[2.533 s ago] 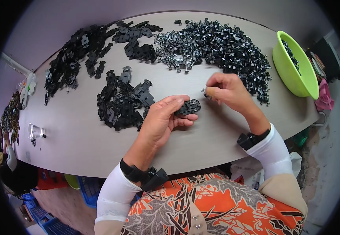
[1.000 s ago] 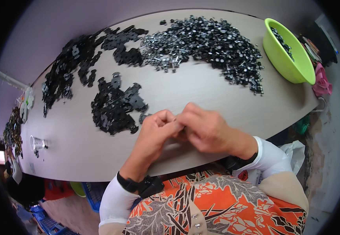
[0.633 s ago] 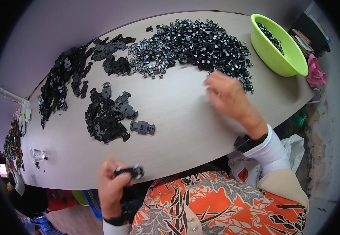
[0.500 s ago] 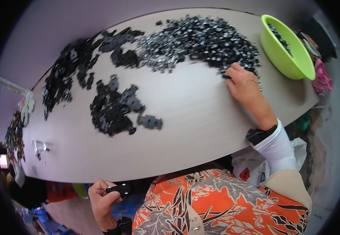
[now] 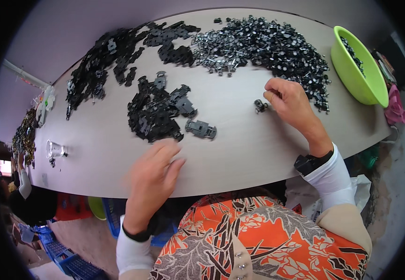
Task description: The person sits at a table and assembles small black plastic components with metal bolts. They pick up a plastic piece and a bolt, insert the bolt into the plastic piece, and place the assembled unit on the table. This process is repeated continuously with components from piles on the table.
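My left hand (image 5: 155, 175) hovers over the front edge of the table, blurred, fingers and thumb apart with nothing seen in them. Just beyond its fingertips lies a heap of dark toy car chassis (image 5: 153, 114), and a single grey chassis (image 5: 201, 129) rests at the heap's right side. My right hand (image 5: 289, 100) has its fingers curled and pinched at the near edge of a big pile of small wheels on metal axles (image 5: 263, 44). A small clump of black wheels (image 5: 260, 106) is right by its thumb. Its fingers hide whatever lies between them.
More dark chassis (image 5: 102, 58) spread along the far left of the table (image 5: 240, 163). A lime green basin (image 5: 361, 70) with wheel parts stands at the right end. At left is a clear plastic cup (image 5: 54, 149); beyond it, another person's arm (image 5: 24, 182) reaches toward a pile of small parts (image 5: 24, 135).
My left hand has risen from below the table edge to above it; the small black wheeled chassis it held no longer shows. My right hand has drawn slightly nearer, off the wheel pile.
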{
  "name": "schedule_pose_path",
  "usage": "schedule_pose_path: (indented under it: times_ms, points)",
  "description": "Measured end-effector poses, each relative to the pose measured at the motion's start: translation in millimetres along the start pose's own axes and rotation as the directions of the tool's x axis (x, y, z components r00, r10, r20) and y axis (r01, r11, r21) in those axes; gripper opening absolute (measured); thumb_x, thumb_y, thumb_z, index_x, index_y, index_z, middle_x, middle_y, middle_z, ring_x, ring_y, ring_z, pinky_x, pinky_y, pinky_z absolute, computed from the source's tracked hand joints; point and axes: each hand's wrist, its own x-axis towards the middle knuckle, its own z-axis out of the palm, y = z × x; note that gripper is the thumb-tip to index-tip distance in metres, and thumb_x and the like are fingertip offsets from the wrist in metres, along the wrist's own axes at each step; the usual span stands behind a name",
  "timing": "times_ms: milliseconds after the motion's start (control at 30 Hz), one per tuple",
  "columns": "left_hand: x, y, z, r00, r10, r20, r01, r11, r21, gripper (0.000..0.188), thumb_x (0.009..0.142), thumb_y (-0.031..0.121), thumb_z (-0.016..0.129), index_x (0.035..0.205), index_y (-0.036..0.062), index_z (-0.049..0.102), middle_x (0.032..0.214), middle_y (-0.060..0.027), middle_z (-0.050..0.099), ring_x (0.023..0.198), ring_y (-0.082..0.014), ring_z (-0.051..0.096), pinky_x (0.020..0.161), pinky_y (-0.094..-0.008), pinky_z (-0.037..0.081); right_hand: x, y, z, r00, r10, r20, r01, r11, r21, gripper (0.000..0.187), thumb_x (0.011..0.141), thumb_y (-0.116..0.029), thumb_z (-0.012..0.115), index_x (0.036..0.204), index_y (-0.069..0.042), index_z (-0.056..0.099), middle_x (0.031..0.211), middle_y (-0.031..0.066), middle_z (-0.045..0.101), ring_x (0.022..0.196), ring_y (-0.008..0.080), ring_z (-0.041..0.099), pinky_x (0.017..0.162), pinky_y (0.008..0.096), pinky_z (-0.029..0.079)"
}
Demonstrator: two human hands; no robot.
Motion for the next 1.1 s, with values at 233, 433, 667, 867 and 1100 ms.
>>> schedule_pose_path:
  times_ms: [233, 433, 667, 867, 1100]
  points:
    - [54.4, 4.9, 45.1, 0.951, 0.106, 0.292, -0.174, 0.960, 0.220, 0.030, 0.073, -0.005, 0.057, 0.102, 0.0030, 0.056, 0.087, -0.0122, 0.055, 0.075, -0.0322, 0.060, 0.064, -0.0398, 0.050, 0.9, 4.9, 5.5, 0.972, -0.160, 0.173, 0.148, 0.986, 0.081, 0.014, 0.074, -0.004, 0.061, 0.088, -0.002, 0.060, 0.084, 0.0127, 0.058, 0.073, 0.0321, 0.060, 0.066, 0.0378, 0.048]
    - [83.7, 0.0, 55.7, 0.973, -0.160, 0.166, 0.220, 0.862, -0.456, 0.024, 0.071, -0.006, 0.051, 0.093, 0.0017, 0.054, 0.080, -0.0097, 0.058, 0.059, -0.0212, 0.064, 0.049, -0.0312, 0.050, 63.1, 8.6, 39.6, 0.943, -0.321, -0.090, 0.320, 0.947, -0.019, 0.018, 0.074, 0.001, 0.060, 0.092, -0.001, 0.059, 0.090, 0.0122, 0.056, 0.073, 0.0330, 0.058, 0.065, 0.0388, 0.047]
    - [86.9, -11.6, 66.0, 0.806, -0.264, 0.529, 0.568, 0.097, -0.817, 0.022, 0.077, -0.004, 0.057, 0.098, 0.0005, 0.053, 0.078, -0.0109, 0.061, 0.059, -0.0205, 0.067, 0.048, -0.0258, 0.055, 87.0, 9.9, 64.3, 0.918, -0.395, -0.033, 0.396, 0.917, 0.035, 0.018, 0.073, 0.007, 0.056, 0.089, -0.001, 0.058, 0.087, 0.0108, 0.056, 0.076, 0.0307, 0.060, 0.066, 0.0354, 0.048]
    - [83.8, -9.9, 73.2, 0.791, -0.307, 0.529, 0.597, 0.198, -0.777, 0.007, 0.081, 0.005, 0.063, 0.082, 0.0025, 0.056, 0.069, -0.0048, 0.061, 0.054, -0.0150, 0.065, 0.043, -0.0218, 0.050, 36.0, 2.2, 30.3, 0.930, -0.366, 0.003, 0.359, 0.913, 0.195, 0.012, 0.073, 0.006, 0.058, 0.082, -0.002, 0.056, 0.080, 0.0114, 0.056, 0.073, 0.0313, 0.059, 0.062, 0.0370, 0.047]
    - [83.0, -16.9, 75.2, 0.774, -0.372, 0.513, 0.617, 0.259, -0.743, 0.010, 0.079, -0.003, 0.055, 0.087, 0.0005, 0.050, 0.068, -0.0061, 0.058, 0.054, -0.0168, 0.065, 0.044, -0.0239, 0.052, 8.5, 0.5, 11.3, 0.952, -0.304, 0.045, 0.287, 0.932, 0.223, 0.010, 0.072, 0.006, 0.061, 0.078, -0.001, 0.058, 0.074, 0.0090, 0.058, 0.072, 0.0277, 0.060, 0.064, 0.0347, 0.048]
